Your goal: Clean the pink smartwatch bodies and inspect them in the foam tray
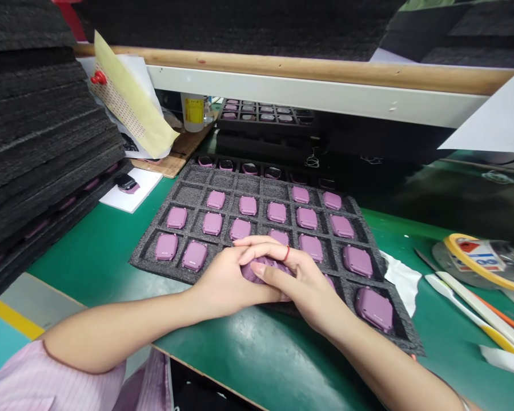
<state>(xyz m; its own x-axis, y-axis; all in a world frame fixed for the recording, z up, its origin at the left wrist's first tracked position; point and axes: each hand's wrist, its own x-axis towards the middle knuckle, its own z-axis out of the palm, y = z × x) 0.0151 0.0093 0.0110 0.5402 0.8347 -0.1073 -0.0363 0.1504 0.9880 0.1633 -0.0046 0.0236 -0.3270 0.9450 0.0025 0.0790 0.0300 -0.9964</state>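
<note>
Both hands meet over the near edge of a dark foam tray [154,264]. My left hand [228,281] is wrapped round the left side of a purple smartwatch case [249,273]. From the right, my right hand [302,273] closes on the same case, its thumb across the top and its fingers touching the left hand. Most of the held case is hidden by the fingers. Around the hands, purple watch cases such as one at the left [167,247] and one at the near right [374,308] sit in the tray's compartments. Some in the far row show black faces.
Stacked foam trays [38,114] rise at the left. A black-faced watch [127,182] lies on white paper [139,191]. At the right are a toothbrush [466,308], a yellow tape roll [458,251] and a white cloth [400,279]. A shelf beam [308,91] crosses above.
</note>
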